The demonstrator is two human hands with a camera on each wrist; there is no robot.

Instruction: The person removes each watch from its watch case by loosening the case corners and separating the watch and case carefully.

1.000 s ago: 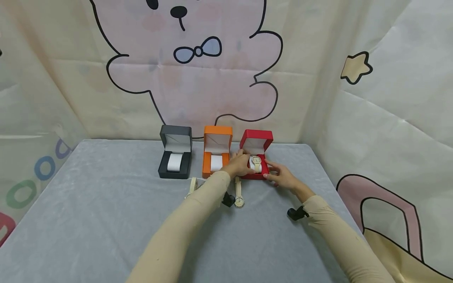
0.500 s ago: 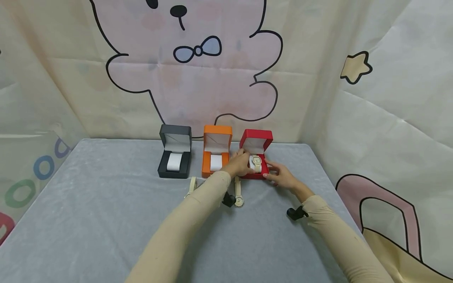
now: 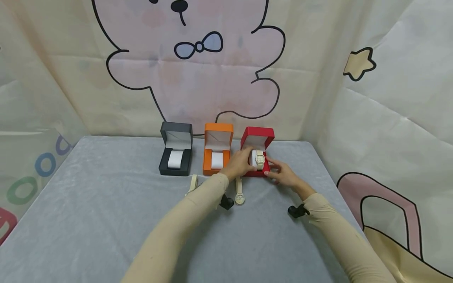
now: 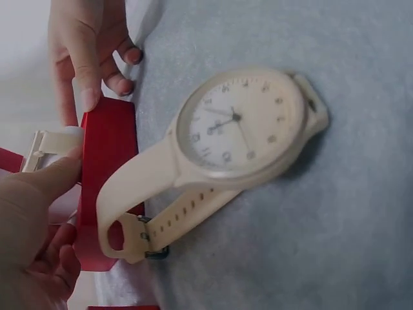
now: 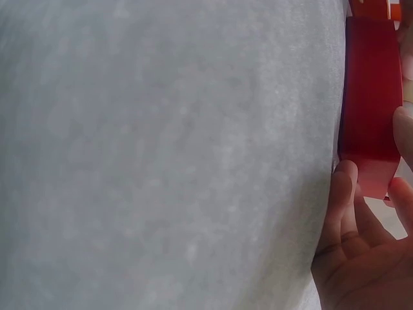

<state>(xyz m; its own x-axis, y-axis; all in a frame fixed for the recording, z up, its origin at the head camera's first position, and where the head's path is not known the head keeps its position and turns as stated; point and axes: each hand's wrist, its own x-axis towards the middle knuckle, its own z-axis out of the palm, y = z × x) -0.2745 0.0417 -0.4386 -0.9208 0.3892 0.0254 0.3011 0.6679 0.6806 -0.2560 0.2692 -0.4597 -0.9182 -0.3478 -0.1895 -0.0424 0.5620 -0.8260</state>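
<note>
At the back right of the table, my left hand (image 3: pixel 238 163) grips a white watch cushion from its left side, with the thumb in front. A cream wristwatch (image 3: pixel 260 159) is wrapped round this cushion, which sits in the open red watch box (image 3: pixel 257 131). My right hand (image 3: pixel 283 175) holds the box's right side, the thumb at its front corner. In the right wrist view, its fingers curl at the end of the red wall (image 5: pixel 371 97). Another cream watch (image 4: pixel 242 119) stands near the box front in the left wrist view, its strap buckled into a loop.
To the left stand an open orange watch box (image 3: pixel 211 167) and an open dark grey one (image 3: pixel 170 171), each with a white cushion. Two cream watches lie before the boxes: one watch (image 3: pixel 239 198) beside my left wrist, another (image 3: pixel 193 183) partly behind the left sleeve.
The cushion with its watch has shifted slightly to the right in the red box, my left hand moving with it. My right hand stays at the box side. The head view has tilted slightly.
</note>
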